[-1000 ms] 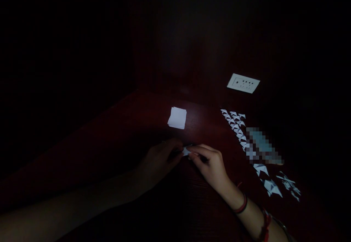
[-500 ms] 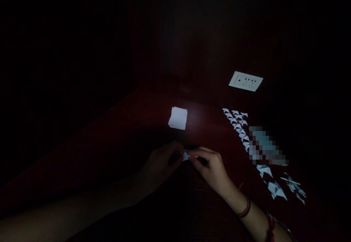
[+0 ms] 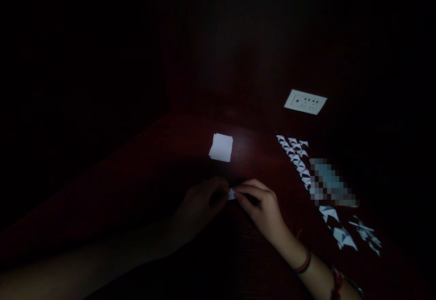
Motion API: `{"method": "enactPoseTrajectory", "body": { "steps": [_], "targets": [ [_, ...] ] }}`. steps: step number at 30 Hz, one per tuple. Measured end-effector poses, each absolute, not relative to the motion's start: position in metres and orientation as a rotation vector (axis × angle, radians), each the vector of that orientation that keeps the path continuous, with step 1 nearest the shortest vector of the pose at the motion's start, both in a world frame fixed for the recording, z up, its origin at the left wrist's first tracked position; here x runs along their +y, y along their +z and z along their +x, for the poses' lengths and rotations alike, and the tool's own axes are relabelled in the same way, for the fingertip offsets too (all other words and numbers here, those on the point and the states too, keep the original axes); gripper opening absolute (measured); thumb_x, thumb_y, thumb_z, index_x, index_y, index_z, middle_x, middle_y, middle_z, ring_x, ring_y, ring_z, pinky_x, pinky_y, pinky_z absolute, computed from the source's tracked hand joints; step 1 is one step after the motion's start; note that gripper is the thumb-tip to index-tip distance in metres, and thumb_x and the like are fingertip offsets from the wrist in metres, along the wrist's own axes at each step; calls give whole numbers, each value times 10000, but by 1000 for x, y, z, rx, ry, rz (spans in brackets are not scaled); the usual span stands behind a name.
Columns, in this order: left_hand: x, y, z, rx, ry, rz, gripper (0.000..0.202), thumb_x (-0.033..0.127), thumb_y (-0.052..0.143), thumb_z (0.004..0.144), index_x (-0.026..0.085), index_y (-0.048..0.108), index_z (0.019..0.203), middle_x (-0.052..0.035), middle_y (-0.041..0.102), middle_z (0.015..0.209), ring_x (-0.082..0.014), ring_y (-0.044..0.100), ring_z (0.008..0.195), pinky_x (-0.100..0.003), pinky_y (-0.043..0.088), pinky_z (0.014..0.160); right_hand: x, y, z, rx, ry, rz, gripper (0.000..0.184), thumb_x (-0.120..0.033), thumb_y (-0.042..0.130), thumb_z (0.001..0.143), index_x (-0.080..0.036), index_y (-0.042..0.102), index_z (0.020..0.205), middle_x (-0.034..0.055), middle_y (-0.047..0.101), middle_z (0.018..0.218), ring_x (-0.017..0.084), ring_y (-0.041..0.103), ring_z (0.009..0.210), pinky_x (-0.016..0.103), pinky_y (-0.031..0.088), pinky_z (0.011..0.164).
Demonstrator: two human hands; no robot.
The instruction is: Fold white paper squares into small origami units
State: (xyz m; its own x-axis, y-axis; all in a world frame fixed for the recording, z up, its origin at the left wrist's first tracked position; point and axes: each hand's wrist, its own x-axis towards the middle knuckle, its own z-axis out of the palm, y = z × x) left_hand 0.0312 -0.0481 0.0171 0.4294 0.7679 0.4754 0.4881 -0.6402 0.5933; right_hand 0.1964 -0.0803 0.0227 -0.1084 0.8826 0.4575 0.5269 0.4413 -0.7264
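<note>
**Both hands pinched on a small folded paper piece at the table's near middle**

Head view: your left hand (image 3: 200, 204) comes in from the lower left, forearm lying low across the dark wooden table (image 3: 163, 164), knuckles up and fingers curled inward. Your right hand (image 3: 262, 207) enters from the lower right, wrist bent, with its thumb and forefinger pointing left. The fingertips of the two hands meet, and both are closed on the folded paper piece (image 3: 232, 194), a small white scrap that sits between them just above the table surface. Your right wrist wears a dark red bracelet (image 3: 303, 261).

Only a sliver of the paper piece shows, since the fingers cover the rest, so you cannot tell its fold or shape. The left hand is in deep shadow and its separate fingers are hard to make out. Your right forearm is cut off at the bottom edge. A pixelated patch (image 3: 332, 184) masks part of the table on the right.

Beyond your hands, well apart, lies a stack of white paper squares (image 3: 221, 147). To the right, a row of folded paper triangles (image 3: 294, 152) runs diagonally toward the masked patch, and more loose folded pieces (image 3: 344, 236) lie nearer you. A white wall socket (image 3: 305, 102) is set in the dark panel behind the table. The room is very dim, with light falling only on the table's middle.
</note>
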Motion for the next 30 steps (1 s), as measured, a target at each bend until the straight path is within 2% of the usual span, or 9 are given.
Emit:
{"method": "enactPoseTrajectory", "body": {
  "steps": [6, 12, 22, 26, 30],
  "targets": [
    [-48, 14, 30, 976, 1114, 2388, 130, 163, 473, 806, 203, 513, 923, 24, 599, 888, -104, 583, 784, -204, 457, 720, -77, 24, 200, -1783, 477, -1193, 116, -116, 565, 718, -201, 613, 782, 32, 593, 889, 157, 539, 845, 293, 430, 759],
    [-49, 13, 28, 870, 1132, 2443, 138, 131, 471, 812, 203, 502, 925, 24, 590, 911, -96, 571, 814, -193, 437, 740, -78, 29, 203, -1883, 488, -1174, 160, -181, 582, 734, -206, 615, 888, 29, 595, 844, 152, 529, 815, 283, 429, 719],
    [-46, 13, 29, 891, 1060, 2414, 96, 148, 484, 795, 189, 489, 882, 14, 551, 851, -109, 542, 775, -224, 435, 705, -79, 29, 204, -1883, 442, -1227, 53, -198, 566, 749, -195, 619, 753, 28, 572, 766, 149, 519, 749, 276, 420, 669],
    [-43, 10, 29, 904, 1007, 2413, 133, 191, 498, 793, 187, 488, 925, -6, 540, 910, -129, 531, 818, -251, 426, 730, -78, 28, 204, -1876, 451, -1237, 60, -170, 546, 760, -193, 601, 753, 20, 570, 764, 146, 518, 753, 265, 410, 674],
    [-40, 11, 29, 891, 925, 2399, 93, 175, 475, 810, 193, 506, 896, 14, 561, 851, -116, 539, 775, -231, 421, 709, -79, 28, 203, -1891, 448, -1258, 63, -164, 528, 772, -189, 581, 751, 11, 567, 749, 138, 511, 734, 257, 399, 670]
  ]
}}
